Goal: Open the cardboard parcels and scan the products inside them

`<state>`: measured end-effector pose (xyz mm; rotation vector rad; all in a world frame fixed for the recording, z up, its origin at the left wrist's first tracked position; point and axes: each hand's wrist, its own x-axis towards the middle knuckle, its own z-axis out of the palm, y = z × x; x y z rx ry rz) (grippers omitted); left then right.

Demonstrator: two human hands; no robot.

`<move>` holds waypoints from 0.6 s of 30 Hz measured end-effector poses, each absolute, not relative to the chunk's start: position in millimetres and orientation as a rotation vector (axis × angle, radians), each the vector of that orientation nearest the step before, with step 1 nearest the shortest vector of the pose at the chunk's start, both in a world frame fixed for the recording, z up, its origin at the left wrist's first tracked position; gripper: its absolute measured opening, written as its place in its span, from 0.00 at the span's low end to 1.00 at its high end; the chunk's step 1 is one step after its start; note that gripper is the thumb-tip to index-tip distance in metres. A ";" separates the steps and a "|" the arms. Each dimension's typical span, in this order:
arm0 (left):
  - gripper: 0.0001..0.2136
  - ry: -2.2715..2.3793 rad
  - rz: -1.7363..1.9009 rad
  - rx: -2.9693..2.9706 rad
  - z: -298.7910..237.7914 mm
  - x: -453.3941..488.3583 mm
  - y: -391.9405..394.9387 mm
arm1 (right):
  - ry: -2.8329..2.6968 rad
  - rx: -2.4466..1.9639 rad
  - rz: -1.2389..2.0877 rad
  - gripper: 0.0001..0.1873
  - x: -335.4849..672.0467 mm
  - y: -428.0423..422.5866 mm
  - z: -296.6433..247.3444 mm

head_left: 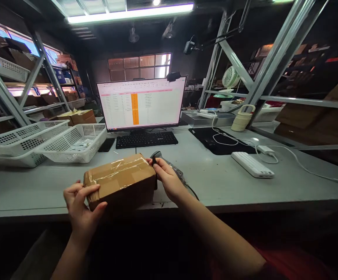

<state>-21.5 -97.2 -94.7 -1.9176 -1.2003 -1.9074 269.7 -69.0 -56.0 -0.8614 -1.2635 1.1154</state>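
Note:
A taped brown cardboard box (pixel 119 177) is tilted at the front edge of the desk. Its left end is in the grasp of my left hand (pixel 83 200), with fingers over the top and the thumb on the near side. At the box's right end, my right hand (pixel 166 177) is closed in a pinch on a small black object (pixel 154 160), whose kind I cannot make out. Behind that hand lies a dark handheld scanner (pixel 173 167), partly covered by my fingers, its cable running toward the desk edge.
A monitor (pixel 145 105) showing a spreadsheet stands behind a black keyboard (pixel 147 139). White plastic baskets (pixel 72 149) and a black phone (pixel 106 145) sit on the left. On the right are a white power bank (pixel 252 165), cables, a black mat (pixel 212 142) and metal shelf posts.

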 end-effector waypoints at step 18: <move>0.14 -1.034 -1.428 -2.375 -56.5 -25.0 -132.2 | -2.136 -0.588 -0.560 0.12 235.6 -124.1 -0.9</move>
